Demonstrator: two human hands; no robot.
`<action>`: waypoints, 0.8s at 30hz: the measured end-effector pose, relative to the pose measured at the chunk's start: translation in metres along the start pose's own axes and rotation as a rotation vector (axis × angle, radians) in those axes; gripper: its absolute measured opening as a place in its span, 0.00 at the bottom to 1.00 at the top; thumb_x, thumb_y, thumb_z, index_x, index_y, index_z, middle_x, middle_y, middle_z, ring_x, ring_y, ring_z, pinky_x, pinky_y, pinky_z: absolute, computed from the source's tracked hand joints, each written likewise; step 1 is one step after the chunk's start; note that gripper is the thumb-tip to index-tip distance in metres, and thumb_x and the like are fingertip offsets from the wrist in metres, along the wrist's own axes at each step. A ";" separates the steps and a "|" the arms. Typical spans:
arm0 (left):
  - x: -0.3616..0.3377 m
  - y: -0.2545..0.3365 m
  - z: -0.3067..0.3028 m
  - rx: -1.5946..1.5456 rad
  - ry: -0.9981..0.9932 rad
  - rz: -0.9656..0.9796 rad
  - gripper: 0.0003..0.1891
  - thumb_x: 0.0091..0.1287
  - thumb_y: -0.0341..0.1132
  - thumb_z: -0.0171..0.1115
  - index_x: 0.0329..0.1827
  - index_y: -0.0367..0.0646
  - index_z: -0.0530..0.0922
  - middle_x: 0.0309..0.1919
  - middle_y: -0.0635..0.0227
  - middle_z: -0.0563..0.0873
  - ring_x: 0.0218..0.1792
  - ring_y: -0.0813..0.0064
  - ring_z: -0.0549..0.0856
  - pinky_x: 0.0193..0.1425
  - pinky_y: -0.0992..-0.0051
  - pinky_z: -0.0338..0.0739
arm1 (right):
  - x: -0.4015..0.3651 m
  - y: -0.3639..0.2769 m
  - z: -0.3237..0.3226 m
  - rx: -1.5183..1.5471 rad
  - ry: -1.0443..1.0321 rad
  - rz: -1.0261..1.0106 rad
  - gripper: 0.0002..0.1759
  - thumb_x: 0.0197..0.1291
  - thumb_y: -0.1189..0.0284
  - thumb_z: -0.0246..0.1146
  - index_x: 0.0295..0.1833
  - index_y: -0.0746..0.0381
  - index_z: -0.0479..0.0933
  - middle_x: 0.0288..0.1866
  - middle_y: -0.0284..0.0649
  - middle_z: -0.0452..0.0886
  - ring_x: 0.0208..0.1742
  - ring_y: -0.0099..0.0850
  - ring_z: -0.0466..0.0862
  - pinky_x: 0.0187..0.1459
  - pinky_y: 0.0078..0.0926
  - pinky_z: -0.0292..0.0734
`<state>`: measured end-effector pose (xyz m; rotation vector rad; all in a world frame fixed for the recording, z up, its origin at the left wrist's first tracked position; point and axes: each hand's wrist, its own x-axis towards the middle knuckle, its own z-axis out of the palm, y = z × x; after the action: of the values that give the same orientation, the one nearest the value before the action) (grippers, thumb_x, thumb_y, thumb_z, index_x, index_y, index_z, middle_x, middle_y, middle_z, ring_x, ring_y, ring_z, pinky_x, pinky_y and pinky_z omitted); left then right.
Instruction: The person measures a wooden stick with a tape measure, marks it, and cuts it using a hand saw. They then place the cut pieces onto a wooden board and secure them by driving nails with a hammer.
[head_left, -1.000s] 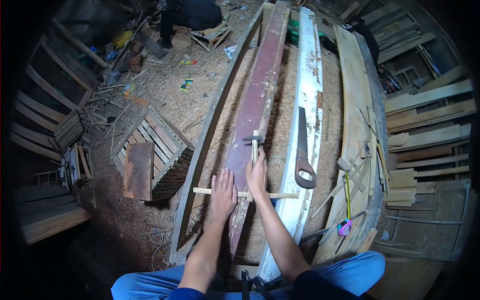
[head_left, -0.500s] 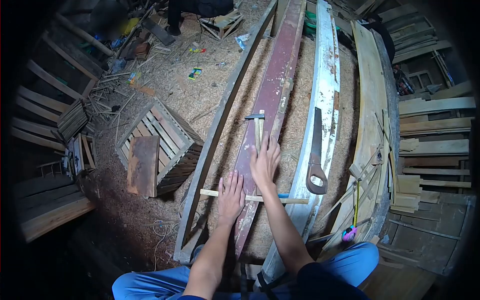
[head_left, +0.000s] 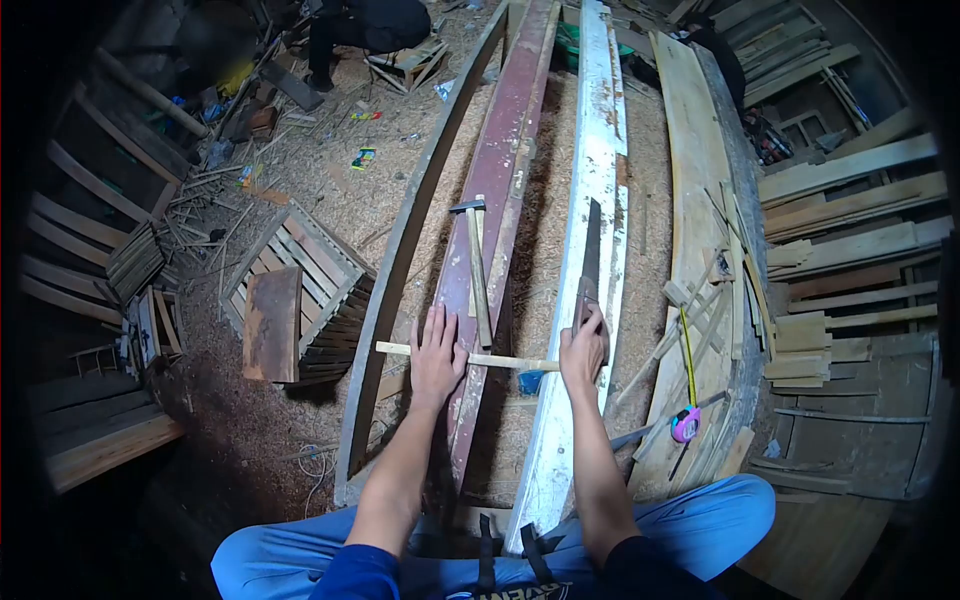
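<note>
My right hand (head_left: 584, 352) is wrapped around the handle of a handsaw (head_left: 593, 245), whose blade points away from me along the white-painted beam (head_left: 558, 440). Flat over a thin wooden strip (head_left: 510, 362) lies my left hand (head_left: 437, 362), fingers stretched out, resting on the maroon-painted beam (head_left: 500, 150). The strip crosses that beam, and its right end reaches the white beam beside my right hand. A hammer (head_left: 478, 275) rests on the maroon beam just beyond my left hand, its head at the far end.
A pink tape measure (head_left: 686, 424) with its yellow blade out lies on pale boards (head_left: 690, 130) at right. A slatted crate (head_left: 330, 265) stands at left. Another person (head_left: 370, 30) sits at the back. Shavings cover the floor, and a blue item (head_left: 530, 381) lies under the strip.
My right hand has left the hammer and moved right onto the handsaw's handle. The hammer's handle has swung to a slant. My left hand stays on the strip; the whole view has shifted.
</note>
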<state>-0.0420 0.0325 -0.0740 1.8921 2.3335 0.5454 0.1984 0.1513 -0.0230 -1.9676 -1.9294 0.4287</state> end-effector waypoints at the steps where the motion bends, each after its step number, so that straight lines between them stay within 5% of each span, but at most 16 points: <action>1: -0.001 -0.001 0.002 -0.002 0.007 0.008 0.32 0.72 0.40 0.56 0.80 0.43 0.70 0.84 0.54 0.66 0.85 0.59 0.63 0.88 0.45 0.49 | -0.007 -0.002 -0.009 0.001 0.011 0.001 0.28 0.68 0.71 0.64 0.71 0.66 0.67 0.48 0.68 0.84 0.50 0.61 0.85 0.59 0.55 0.72; 4: -0.002 0.005 0.000 0.045 -0.014 0.088 0.31 0.76 0.42 0.52 0.81 0.42 0.68 0.84 0.53 0.65 0.85 0.57 0.62 0.88 0.49 0.50 | -0.040 -0.014 -0.040 0.460 0.206 0.096 0.29 0.69 0.72 0.61 0.74 0.59 0.66 0.53 0.63 0.86 0.55 0.62 0.84 0.58 0.56 0.73; 5: -0.011 0.012 -0.001 0.037 -0.013 0.094 0.31 0.76 0.42 0.52 0.81 0.42 0.68 0.84 0.53 0.65 0.85 0.57 0.62 0.88 0.49 0.50 | -0.060 -0.034 -0.065 0.468 0.121 0.284 0.29 0.69 0.72 0.61 0.74 0.60 0.67 0.58 0.61 0.85 0.59 0.60 0.84 0.60 0.55 0.74; 7: -0.018 0.020 -0.006 0.023 -0.091 0.201 0.33 0.78 0.45 0.50 0.83 0.38 0.65 0.84 0.52 0.64 0.85 0.57 0.61 0.89 0.51 0.49 | -0.101 -0.032 -0.060 0.470 0.251 0.165 0.28 0.69 0.73 0.61 0.73 0.61 0.68 0.60 0.60 0.85 0.61 0.57 0.85 0.63 0.53 0.74; 14: -0.049 0.023 0.005 -0.025 -0.112 0.130 0.34 0.80 0.46 0.47 0.84 0.35 0.63 0.85 0.53 0.63 0.86 0.60 0.59 0.90 0.54 0.47 | -0.218 -0.034 -0.036 0.657 0.021 0.188 0.25 0.68 0.73 0.64 0.70 0.62 0.71 0.59 0.57 0.85 0.61 0.53 0.86 0.64 0.46 0.77; 18: -0.052 0.018 0.012 -0.007 -0.107 0.183 0.33 0.81 0.46 0.47 0.84 0.36 0.63 0.85 0.56 0.64 0.86 0.61 0.59 0.90 0.54 0.46 | -0.226 -0.054 -0.057 0.744 -0.142 0.363 0.25 0.67 0.78 0.63 0.69 0.67 0.71 0.62 0.53 0.81 0.66 0.43 0.81 0.71 0.40 0.71; 24: -0.052 0.015 0.004 -0.023 -0.161 0.223 0.32 0.81 0.47 0.48 0.84 0.40 0.64 0.84 0.58 0.66 0.85 0.63 0.61 0.90 0.55 0.46 | -0.235 -0.047 -0.051 0.724 -0.128 0.279 0.24 0.67 0.78 0.63 0.68 0.65 0.71 0.58 0.51 0.82 0.59 0.41 0.82 0.66 0.39 0.74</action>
<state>-0.0146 -0.0143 -0.0806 2.1134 2.0249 0.4179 0.1729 -0.0849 0.0365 -1.7215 -1.2791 1.1622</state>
